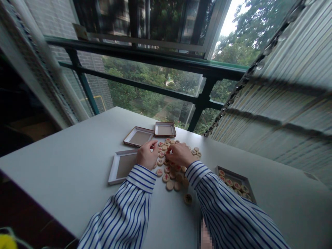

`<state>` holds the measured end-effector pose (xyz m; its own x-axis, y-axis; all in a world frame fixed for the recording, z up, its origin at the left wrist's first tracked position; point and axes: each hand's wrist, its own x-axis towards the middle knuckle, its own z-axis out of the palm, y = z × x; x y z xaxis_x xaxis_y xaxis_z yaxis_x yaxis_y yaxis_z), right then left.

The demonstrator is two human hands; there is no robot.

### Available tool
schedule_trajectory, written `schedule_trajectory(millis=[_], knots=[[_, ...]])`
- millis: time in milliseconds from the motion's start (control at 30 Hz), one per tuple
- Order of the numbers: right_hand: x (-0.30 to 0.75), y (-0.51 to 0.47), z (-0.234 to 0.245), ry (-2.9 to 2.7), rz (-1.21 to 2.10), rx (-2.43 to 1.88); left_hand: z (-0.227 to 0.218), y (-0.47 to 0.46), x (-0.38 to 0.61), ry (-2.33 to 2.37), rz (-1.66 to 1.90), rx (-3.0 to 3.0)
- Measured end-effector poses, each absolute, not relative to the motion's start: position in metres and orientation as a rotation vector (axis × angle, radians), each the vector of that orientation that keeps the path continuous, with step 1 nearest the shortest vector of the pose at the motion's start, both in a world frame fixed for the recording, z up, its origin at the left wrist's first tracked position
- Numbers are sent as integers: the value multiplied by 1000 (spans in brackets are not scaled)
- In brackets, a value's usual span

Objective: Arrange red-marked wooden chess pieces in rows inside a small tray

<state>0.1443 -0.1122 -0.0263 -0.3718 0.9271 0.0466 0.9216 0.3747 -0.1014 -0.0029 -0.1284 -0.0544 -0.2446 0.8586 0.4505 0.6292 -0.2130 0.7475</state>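
A heap of round wooden game pieces [171, 173] with red and black characters lies on a white table [77, 162]. My left hand [146, 155] rests at the heap's left edge, fingers curled, thumb and forefinger pinched near a piece. My right hand [180, 154] lies over the heap's middle with fingers bent down onto the pieces. What either hand holds is hidden. Both arms wear blue-striped white sleeves.
Three shallow empty trays sit around the heap: one [121, 167] under my left wrist, two [138, 136] [165, 129] behind. A fourth tray [237, 181] at the right holds several pieces. A window with dark railing [145, 57] is beyond the table; blinds hang right.
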Motion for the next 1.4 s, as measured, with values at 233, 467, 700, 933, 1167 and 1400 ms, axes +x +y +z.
schedule_trajectory(millis=[233, 467, 700, 933, 1167, 1400], knots=[[160, -112, -19, -2411, 196, -1734, -55, -129, -3, 1773, 1454, 1822], [183, -120, -13, -2209, 295, -1605, -50, -122, 7, 1643, 1229, 2067], [192, -121, -21, -2144, 187, -1629, -52, -112, 17, 1442, 908, 2511], [191, -124, -23, -2201, 36, -1655, -65, -113, 12, 1183, 825, 2679], [189, -125, -21, -2217, 17, -1671, -63, -112, 15, 1200, 734, 2727], [186, -125, -21, -2231, 2, -1652, -61, -112, 15, 1236, 674, 2723]])
